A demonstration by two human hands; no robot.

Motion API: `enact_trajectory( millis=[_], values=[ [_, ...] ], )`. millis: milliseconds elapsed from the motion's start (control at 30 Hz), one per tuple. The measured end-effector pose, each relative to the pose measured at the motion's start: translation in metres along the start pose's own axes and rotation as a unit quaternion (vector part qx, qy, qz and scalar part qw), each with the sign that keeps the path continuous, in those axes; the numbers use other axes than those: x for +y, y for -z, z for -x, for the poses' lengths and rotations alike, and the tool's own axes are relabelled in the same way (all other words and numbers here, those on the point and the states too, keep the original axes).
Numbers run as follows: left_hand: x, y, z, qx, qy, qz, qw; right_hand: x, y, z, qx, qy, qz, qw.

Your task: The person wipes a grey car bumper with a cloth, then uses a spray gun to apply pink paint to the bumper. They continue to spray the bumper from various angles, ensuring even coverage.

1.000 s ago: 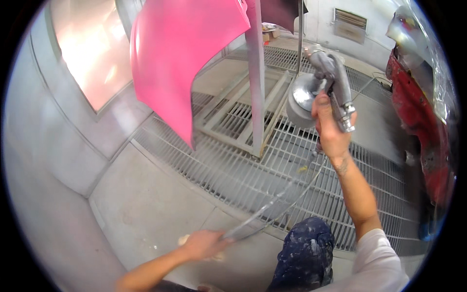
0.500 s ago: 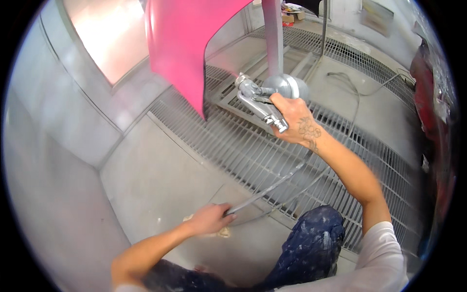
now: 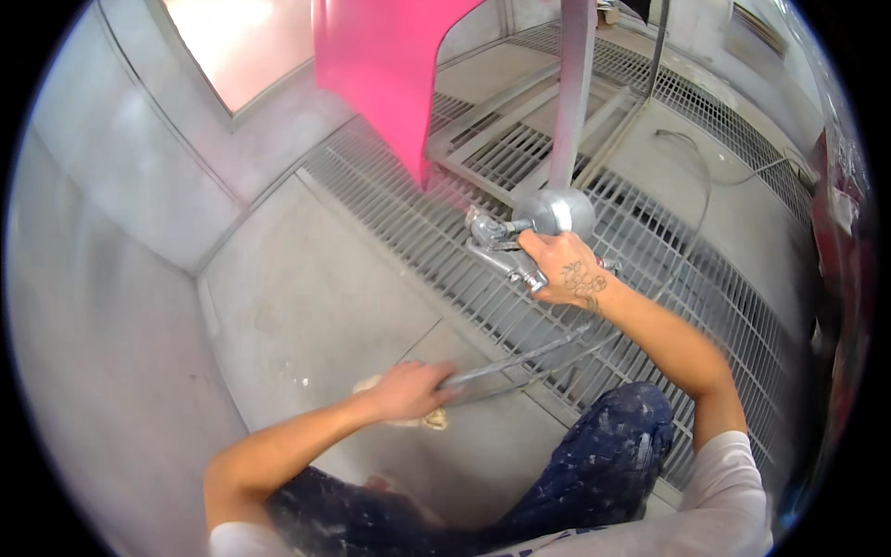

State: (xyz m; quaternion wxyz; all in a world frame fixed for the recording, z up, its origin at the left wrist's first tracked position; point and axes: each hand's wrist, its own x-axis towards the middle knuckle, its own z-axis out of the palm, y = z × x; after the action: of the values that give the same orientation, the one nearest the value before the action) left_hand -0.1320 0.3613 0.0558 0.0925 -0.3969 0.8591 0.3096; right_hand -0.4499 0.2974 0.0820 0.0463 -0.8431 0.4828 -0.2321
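**Spray gun (image 3: 492, 228) near lower tip of pink panel (image 3: 380, 74)**

Right hand (image 3: 564, 265) grips gun over floor grating (image 3: 418, 243), nozzle (image 3: 471, 214) up-left, faint pink mist (image 3: 452, 197) off it. Left hand (image 3: 408, 390) looks closed around hose (image 3: 510, 360); cream cloth (image 3: 434, 419) beneath, can't tell if gripped. My take: nozzle square to panel, gap constant, passes overlapping, hose off the panel. Writing: cut-off print (image 3: 568, 536) on white shirt (image 3: 729, 469), unreadable; no legible labels.
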Motion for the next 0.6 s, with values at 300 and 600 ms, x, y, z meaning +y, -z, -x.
enact_trajectory(
  millis=[300, 600],
  values=[
    [-0.03, -0.031, 0.054, -0.086, -0.012, -0.065, 0.994, -0.09, 0.073, -0.042, -0.16, -0.104, -0.187, 0.964],
    [0.17, 0.037, 0.163, -0.033, 0.012, 0.093, 0.995, -0.174, 0.411, -0.099, 0.01, -0.212, -0.211, 0.954]
  ],
)
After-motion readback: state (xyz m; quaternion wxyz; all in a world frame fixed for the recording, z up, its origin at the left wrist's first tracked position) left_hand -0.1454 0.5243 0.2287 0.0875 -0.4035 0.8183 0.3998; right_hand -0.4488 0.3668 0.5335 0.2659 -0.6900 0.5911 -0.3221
